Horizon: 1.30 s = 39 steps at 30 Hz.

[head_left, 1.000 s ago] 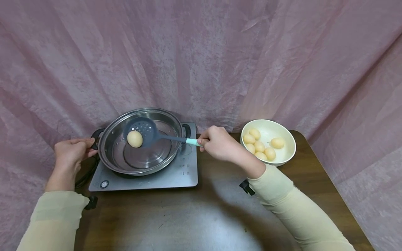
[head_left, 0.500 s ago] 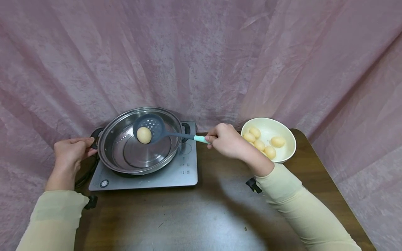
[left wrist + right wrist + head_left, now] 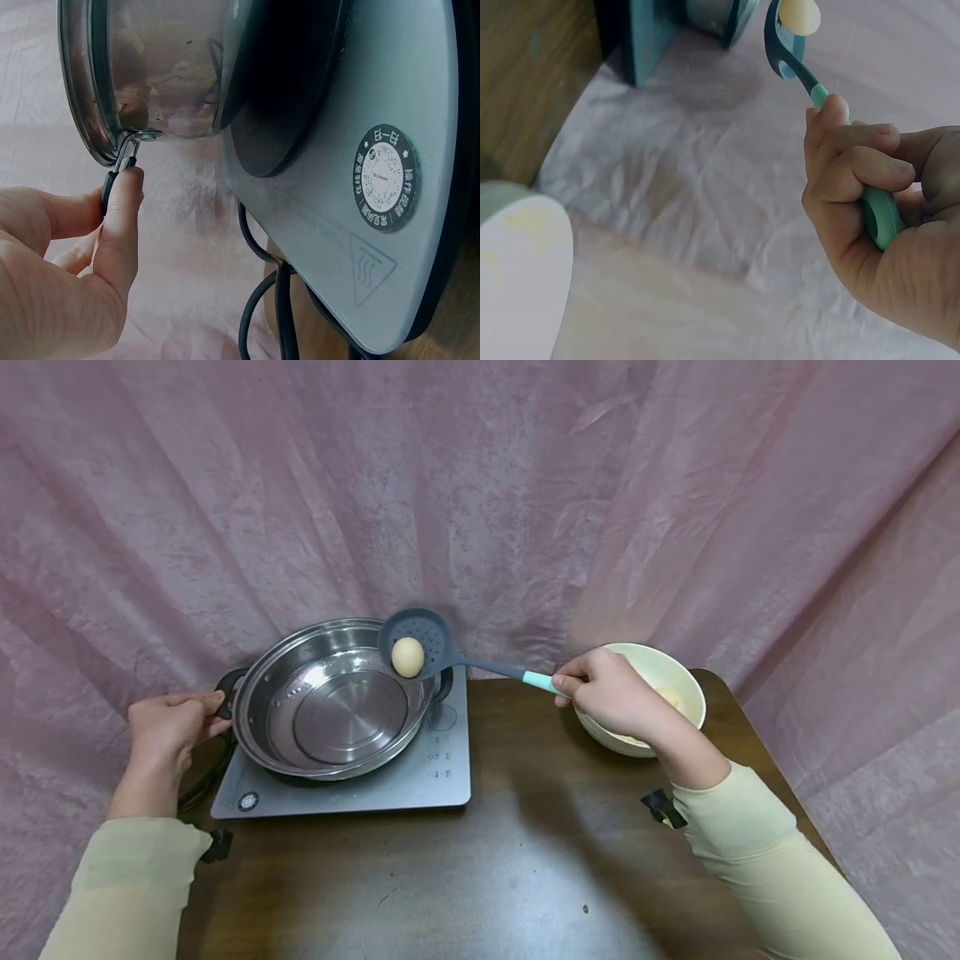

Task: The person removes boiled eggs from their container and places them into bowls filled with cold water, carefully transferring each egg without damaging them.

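Note:
My left hand (image 3: 168, 727) pinches the black side handle (image 3: 109, 190) of a wide steel pot (image 3: 255, 735) between thumb and fingers. In my right hand (image 3: 611, 689) is the mint-green handle (image 3: 883, 217) of a grey slotted skimmer (image 3: 438, 631), fingers curled round it. One pale, egg-like ball (image 3: 407, 657) lies in the skimmer's bowl, which is raised over the pot's right rim. Shallow clear liquid shows in the pot. To the right, a cream bowl (image 3: 660, 664) is partly covered by my right hand and wrist, which hide most of its pale contents.
Beneath the pot is a flat grey induction cooktop (image 3: 420, 789) on a brown wooden table (image 3: 450, 877). Black cables (image 3: 283, 300) run down beside its left edge. A pink curtain (image 3: 480, 510) hangs close behind and along the sides.
The right hand has carried the skimmer and its pale ball rightward, from above the pot's middle to its right rim. The left hand keeps its place on the pot handle.

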Available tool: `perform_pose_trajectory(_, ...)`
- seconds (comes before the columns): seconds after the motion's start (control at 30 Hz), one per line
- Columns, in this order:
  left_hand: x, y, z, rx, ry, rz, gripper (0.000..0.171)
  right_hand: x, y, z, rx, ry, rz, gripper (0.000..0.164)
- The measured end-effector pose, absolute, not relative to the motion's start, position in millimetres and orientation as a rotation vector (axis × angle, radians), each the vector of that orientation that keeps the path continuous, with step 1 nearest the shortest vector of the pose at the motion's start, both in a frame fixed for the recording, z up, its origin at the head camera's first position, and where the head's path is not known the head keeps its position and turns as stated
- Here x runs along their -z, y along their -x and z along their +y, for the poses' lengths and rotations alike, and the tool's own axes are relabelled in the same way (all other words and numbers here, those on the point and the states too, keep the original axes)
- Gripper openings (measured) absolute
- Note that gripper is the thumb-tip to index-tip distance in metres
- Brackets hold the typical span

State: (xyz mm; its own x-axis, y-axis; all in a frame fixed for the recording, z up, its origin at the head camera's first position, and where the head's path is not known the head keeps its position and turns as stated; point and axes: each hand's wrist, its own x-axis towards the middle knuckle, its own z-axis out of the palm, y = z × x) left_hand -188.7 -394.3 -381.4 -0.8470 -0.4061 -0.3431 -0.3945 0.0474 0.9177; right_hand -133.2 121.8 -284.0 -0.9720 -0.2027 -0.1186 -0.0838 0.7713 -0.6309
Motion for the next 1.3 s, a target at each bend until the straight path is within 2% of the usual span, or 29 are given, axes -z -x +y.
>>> perform_pose_trajectory(0.37,379.4,187.5,-393.8,2.003,-0.876,-2.258,0.009,274.6,117.7,176.8,0.932,0.065,2.789,0.028)
perform_pose_trajectory(0.77,376.7,185.7,-391.7,2.047,-0.826,-2.214,0.019,282.1,101.3,223.4,0.92,-0.007,2.805,0.034)
perform_pose_trajectory(1.3,377.7,186.7,-392.1,2.064,-0.827,-2.197,0.019,299.9,80.8,278.0,0.958,-0.198,2.824,0.047)
